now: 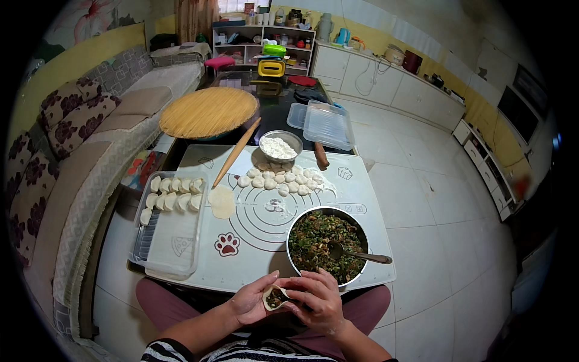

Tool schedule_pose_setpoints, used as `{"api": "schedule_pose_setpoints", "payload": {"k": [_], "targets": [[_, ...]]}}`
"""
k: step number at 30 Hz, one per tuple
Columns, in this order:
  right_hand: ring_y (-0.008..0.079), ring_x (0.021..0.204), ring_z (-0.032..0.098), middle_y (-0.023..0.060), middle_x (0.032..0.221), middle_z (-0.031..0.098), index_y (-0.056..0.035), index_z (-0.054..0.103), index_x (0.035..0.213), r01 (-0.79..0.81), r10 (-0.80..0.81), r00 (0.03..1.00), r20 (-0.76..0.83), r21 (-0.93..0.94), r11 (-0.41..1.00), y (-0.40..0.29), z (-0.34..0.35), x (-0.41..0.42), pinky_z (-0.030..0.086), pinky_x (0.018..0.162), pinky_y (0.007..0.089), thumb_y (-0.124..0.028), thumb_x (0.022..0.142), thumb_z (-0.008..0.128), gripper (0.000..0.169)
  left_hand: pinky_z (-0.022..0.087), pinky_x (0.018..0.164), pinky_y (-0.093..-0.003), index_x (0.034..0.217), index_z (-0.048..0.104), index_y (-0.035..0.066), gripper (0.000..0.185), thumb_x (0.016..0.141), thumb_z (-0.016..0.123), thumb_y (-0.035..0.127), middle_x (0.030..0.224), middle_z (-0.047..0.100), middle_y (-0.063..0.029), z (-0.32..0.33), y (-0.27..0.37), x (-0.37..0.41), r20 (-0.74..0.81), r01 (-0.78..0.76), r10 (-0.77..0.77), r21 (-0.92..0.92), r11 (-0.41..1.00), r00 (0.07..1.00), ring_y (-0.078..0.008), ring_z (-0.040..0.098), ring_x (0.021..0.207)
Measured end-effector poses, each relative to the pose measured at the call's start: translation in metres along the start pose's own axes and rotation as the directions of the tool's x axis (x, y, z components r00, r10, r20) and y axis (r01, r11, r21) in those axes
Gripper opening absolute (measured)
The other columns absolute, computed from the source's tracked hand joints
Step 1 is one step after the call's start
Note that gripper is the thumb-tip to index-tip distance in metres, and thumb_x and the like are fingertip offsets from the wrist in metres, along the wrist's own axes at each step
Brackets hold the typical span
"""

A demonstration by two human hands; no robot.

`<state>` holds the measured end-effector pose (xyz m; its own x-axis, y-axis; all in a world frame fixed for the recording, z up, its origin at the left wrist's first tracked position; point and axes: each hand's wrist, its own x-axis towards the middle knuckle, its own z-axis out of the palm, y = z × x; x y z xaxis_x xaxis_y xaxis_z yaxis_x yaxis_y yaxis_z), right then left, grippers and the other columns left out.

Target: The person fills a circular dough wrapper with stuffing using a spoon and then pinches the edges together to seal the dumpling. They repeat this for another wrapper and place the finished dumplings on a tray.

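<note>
A round dough wrapper [268, 304] with dark green filling [275, 298] lies partly folded in my left hand [250, 297]. The fingers of my right hand [320, 302] grip its right edge and hide part of it. Just beyond my right hand stands a metal bowl [289, 253] heaped with chopped green filling, a metal spoon [373, 258] resting in it. A flat rolled wrapper [222, 202] lies on the printed pastry mat [267, 267]. To its left, a clear plastic tray [195, 253] holds two rows of folded dumplings [169, 201] and one more below them.
Several floured dough pieces [291, 180] sit before a metal bowl of flour [278, 148]. A wooden rolling pin [237, 152] slants beside a round woven lid [209, 111]. Clear plastic lids [329, 124] lie at the table's far right. A sofa [90, 167] runs along the left.
</note>
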<state>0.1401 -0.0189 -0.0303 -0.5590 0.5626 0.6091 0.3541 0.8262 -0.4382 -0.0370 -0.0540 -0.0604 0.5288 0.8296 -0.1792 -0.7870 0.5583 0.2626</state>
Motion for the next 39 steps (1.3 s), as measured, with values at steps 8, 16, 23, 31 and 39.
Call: {"api": "schedule_pose_setpoints", "payload": {"k": [8,16,23,31,39], "targets": [[0.0212,0.102,0.055,0.0009,0.109,0.061,-0.0129,0.066,0.097,-0.023,0.023,1.000,0.004,0.006,1.000,-0.009,-0.003,0.001,0.034,0.095,0.0412,-0.020,0.069,0.072,0.029,0.048,0.086,-0.0355,0.123,0.042,-0.002,0.047,0.098,0.026,0.034,0.112,0.055,-0.0117,-0.002,-0.001,0.002,-0.047,-0.002,0.005,0.057,0.998,0.999,-0.0189,0.057,0.100],[0.0246,0.103,0.054,0.0037,0.104,0.062,-0.0124,0.068,0.094,-0.086,0.087,0.996,-0.033,0.041,0.995,-0.001,0.003,-0.006,0.035,0.093,0.0419,-0.020,0.064,0.075,0.032,0.047,0.088,-0.0351,0.121,0.044,-0.001,0.045,0.097,0.028,0.034,0.111,0.056,-0.0114,-0.003,0.000,0.003,0.019,0.006,-0.007,0.028,1.000,1.000,-0.0187,0.057,0.101],[0.0263,0.103,0.054,0.0043,0.104,0.062,-0.0123,0.069,0.087,-0.151,0.160,0.984,-0.082,0.101,0.983,-0.002,0.006,-0.008,0.036,0.093,0.0426,-0.017,0.063,0.075,0.025,0.046,0.089,-0.0358,0.122,0.044,-0.001,0.046,0.097,0.029,0.034,0.113,0.056,-0.0116,0.005,0.001,0.004,-0.014,0.009,-0.008,0.107,0.994,1.000,-0.0183,0.057,0.102],[0.0231,0.101,0.054,0.0019,0.101,0.063,-0.0154,0.070,0.083,-0.060,0.054,0.989,-0.136,-0.040,0.997,-0.002,0.006,-0.011,0.035,0.092,0.0400,-0.016,0.063,0.074,0.020,0.047,0.089,-0.0347,0.122,0.044,-0.002,0.046,0.097,0.029,0.034,0.113,0.055,-0.0113,0.005,0.001,0.006,-0.014,0.024,-0.023,0.143,0.989,1.000,-0.0173,0.057,0.101],[0.0225,0.101,0.055,0.0011,0.101,0.063,-0.0128,0.066,0.087,0.042,-0.044,0.994,-0.097,-0.024,0.999,0.006,0.007,-0.017,0.033,0.094,0.0388,-0.022,0.065,0.074,0.024,0.046,0.089,-0.0345,0.123,0.042,-0.003,0.047,0.097,0.028,0.034,0.113,0.055,-0.0140,0.009,0.002,0.007,0.009,0.050,-0.051,0.103,0.993,0.999,-0.0192,0.057,0.101]]}}
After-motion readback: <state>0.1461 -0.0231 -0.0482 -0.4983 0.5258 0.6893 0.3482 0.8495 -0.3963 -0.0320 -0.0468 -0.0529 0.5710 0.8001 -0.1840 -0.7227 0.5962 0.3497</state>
